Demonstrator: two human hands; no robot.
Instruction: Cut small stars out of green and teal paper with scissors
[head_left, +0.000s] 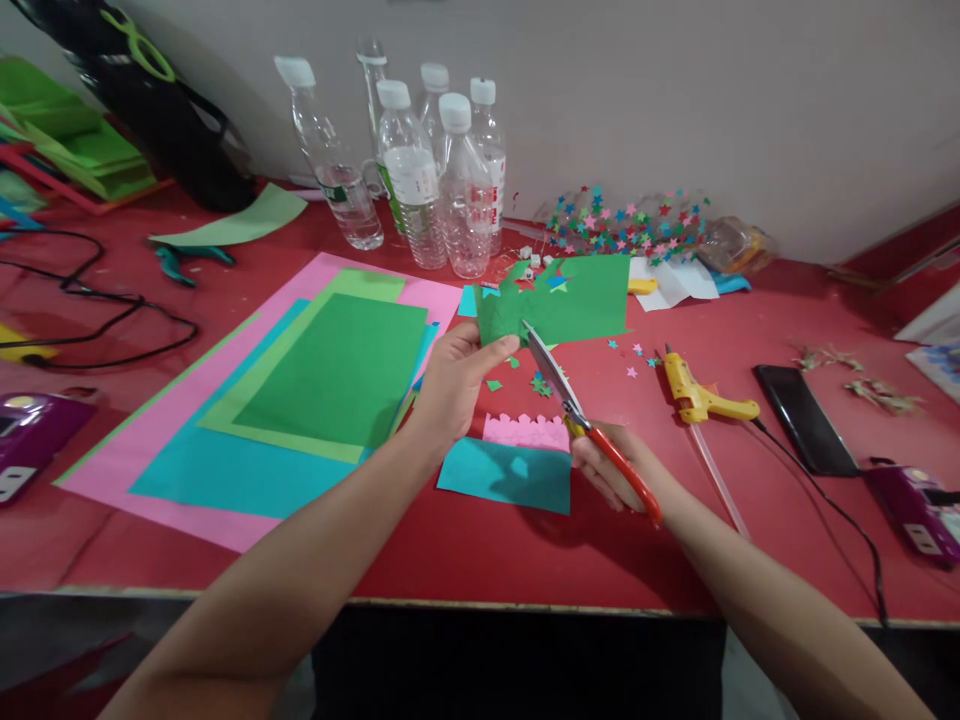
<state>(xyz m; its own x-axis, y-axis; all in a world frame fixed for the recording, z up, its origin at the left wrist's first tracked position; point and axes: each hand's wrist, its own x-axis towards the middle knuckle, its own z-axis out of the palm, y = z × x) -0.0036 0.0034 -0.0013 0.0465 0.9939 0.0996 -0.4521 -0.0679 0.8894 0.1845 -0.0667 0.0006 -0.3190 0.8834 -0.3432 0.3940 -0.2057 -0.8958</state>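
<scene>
My left hand (454,385) is gripping the green sheet (581,300) above the red table (525,565), and my right hand (600,470) is gripping the scissors (576,411), their tips meeting the paper. I'm judging this partway: loose stars (541,383) are lying about, but much of that sheet is remaining uncut. I'm counting one scissors, one glue gun (686,390), one phone (806,418), two purple boxes (919,510).

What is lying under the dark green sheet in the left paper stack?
Light green paper, blue paper and pink paper extend from beneath the dark green sheet; the parts it covers cannot be seen.
</scene>
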